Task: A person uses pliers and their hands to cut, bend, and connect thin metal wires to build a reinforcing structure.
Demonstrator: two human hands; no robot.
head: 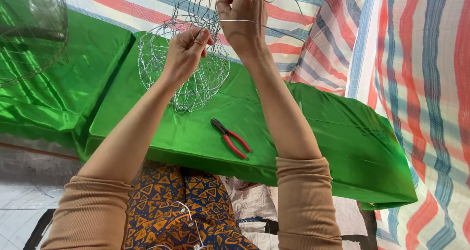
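Sleeves: tan, lowest in frame.
Left hand (185,51): pinches wire basket (183,64), centre top.
Right hand (242,16): clenched on loose wire (274,27).
Risk: springy wire end could slip and jab fingers.
Pliers (231,138): unused on green worktop (318,132).

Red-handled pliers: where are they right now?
In the head view, the red-handled pliers lie untouched on the green cloth, below the wire basket, between the person's forearms.

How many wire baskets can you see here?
2. One wire basket sits on the green cloth, gripped by the left hand and right hand; a second basket is top left, partly cropped.
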